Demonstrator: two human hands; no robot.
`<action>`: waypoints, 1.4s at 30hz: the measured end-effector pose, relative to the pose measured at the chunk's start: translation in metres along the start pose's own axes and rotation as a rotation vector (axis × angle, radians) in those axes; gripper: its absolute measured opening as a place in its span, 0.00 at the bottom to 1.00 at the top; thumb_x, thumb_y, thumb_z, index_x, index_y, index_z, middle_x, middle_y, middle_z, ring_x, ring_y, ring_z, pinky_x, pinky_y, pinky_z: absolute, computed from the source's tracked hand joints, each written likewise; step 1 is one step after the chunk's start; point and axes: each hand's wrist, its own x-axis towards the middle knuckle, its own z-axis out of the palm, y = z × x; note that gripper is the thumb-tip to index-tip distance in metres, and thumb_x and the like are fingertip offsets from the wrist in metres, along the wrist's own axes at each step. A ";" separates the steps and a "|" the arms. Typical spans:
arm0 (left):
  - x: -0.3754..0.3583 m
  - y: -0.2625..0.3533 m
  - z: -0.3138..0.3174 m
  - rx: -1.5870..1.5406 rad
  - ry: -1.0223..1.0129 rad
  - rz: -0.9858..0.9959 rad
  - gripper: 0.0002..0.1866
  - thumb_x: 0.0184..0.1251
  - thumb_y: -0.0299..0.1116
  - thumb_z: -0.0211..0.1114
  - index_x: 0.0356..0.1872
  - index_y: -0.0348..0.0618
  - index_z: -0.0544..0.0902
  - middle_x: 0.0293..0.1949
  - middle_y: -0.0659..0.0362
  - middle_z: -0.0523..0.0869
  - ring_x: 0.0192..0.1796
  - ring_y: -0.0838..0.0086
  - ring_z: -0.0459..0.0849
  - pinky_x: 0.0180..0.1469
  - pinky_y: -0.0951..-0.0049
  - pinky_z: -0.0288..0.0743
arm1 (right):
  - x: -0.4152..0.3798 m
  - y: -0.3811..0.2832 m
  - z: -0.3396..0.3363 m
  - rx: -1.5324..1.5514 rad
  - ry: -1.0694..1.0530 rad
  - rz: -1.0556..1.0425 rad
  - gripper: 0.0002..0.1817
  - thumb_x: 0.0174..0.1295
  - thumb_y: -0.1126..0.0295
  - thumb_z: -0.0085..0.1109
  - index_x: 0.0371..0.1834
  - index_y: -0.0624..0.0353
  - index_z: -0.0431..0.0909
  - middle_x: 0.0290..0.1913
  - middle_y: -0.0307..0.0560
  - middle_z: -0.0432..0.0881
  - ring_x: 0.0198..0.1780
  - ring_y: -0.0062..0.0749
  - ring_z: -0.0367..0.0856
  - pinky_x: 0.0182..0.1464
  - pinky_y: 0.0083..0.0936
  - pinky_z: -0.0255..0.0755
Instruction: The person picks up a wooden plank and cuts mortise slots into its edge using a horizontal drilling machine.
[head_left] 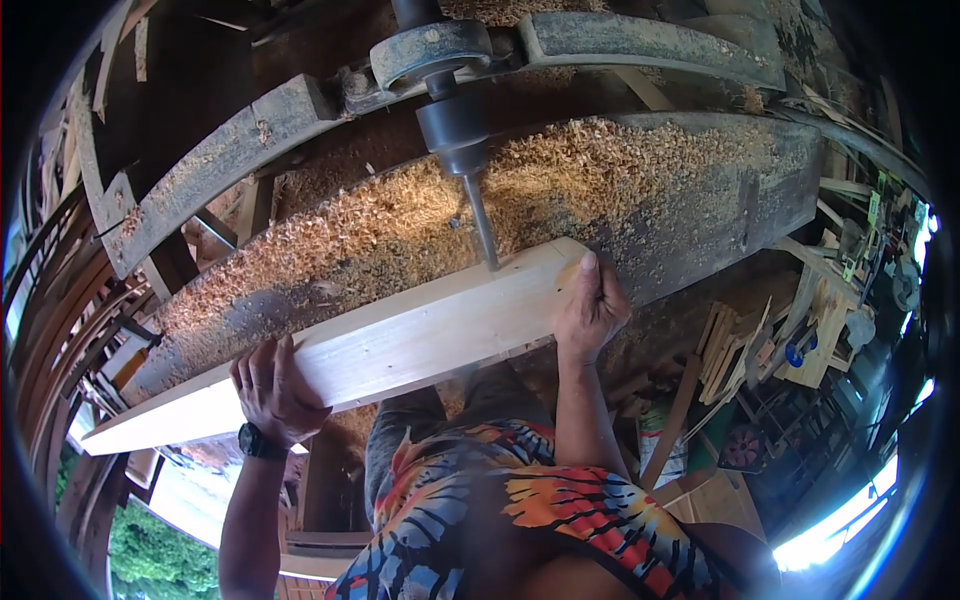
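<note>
A long, pale wooden beam [420, 325] lies slanted across the view, its right end higher than its left. My left hand [275, 392], with a dark watch on the wrist, grips the beam's near side left of the middle. Around the right end is my right hand [592, 308], its thumb up along the end and its fingers curled. A drill bit [481, 222] comes down from a dark chuck [455, 135], its tip at the beam's upper face near the right end. How deep the tip sits is hidden.
Wood shavings [390, 210] cover the long worktable [780, 180] behind the beam. A curved, dusty bar [650, 48] crosses behind the chuck. Stacked offcuts [735, 345] stand at right, and several long boards [45, 330] lean at left.
</note>
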 end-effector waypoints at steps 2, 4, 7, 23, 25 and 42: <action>0.001 0.002 -0.001 0.006 0.002 -0.010 0.46 0.41 0.37 0.76 0.72 0.38 0.79 0.60 0.43 0.84 0.61 0.46 0.84 0.67 0.41 0.72 | 0.000 -0.002 0.001 0.040 -0.002 0.020 0.19 0.83 0.61 0.63 0.35 0.65 0.85 0.30 0.36 0.83 0.34 0.18 0.74 0.38 0.25 0.70; 0.002 0.002 -0.002 0.011 0.005 -0.020 0.47 0.41 0.37 0.76 0.72 0.39 0.79 0.60 0.43 0.84 0.61 0.46 0.84 0.67 0.41 0.72 | 0.000 0.001 0.002 0.038 0.005 0.006 0.18 0.83 0.61 0.63 0.36 0.65 0.85 0.30 0.36 0.84 0.34 0.18 0.74 0.38 0.25 0.71; 0.002 0.001 -0.001 0.014 0.000 -0.025 0.47 0.40 0.38 0.76 0.71 0.39 0.79 0.60 0.44 0.84 0.61 0.46 0.84 0.68 0.42 0.72 | 0.001 0.009 0.001 0.054 -0.012 0.001 0.14 0.81 0.66 0.65 0.41 0.67 0.88 0.36 0.42 0.88 0.37 0.24 0.81 0.41 0.27 0.75; 0.001 -0.005 -0.002 0.033 -0.039 -0.025 0.51 0.35 0.37 0.75 0.73 0.40 0.78 0.60 0.43 0.83 0.61 0.44 0.82 0.68 0.41 0.72 | 0.010 0.004 0.001 -0.037 -0.082 -0.095 0.10 0.80 0.68 0.64 0.51 0.63 0.91 0.43 0.50 0.90 0.43 0.37 0.88 0.47 0.33 0.79; 0.002 -0.005 -0.002 0.033 -0.030 -0.026 0.51 0.34 0.37 0.76 0.74 0.40 0.78 0.60 0.44 0.83 0.61 0.45 0.82 0.68 0.40 0.72 | 0.010 0.007 0.002 -0.002 -0.084 -0.072 0.10 0.80 0.68 0.64 0.51 0.63 0.91 0.44 0.50 0.90 0.43 0.37 0.88 0.47 0.33 0.79; -0.114 -0.024 0.023 -0.063 0.456 -0.540 0.62 0.49 0.56 0.87 0.86 0.49 0.65 0.86 0.42 0.60 0.83 0.43 0.64 0.81 0.32 0.64 | 0.018 0.005 0.013 0.019 -0.012 -0.148 0.17 0.82 0.58 0.64 0.44 0.62 0.90 0.33 0.44 0.87 0.35 0.30 0.81 0.41 0.31 0.75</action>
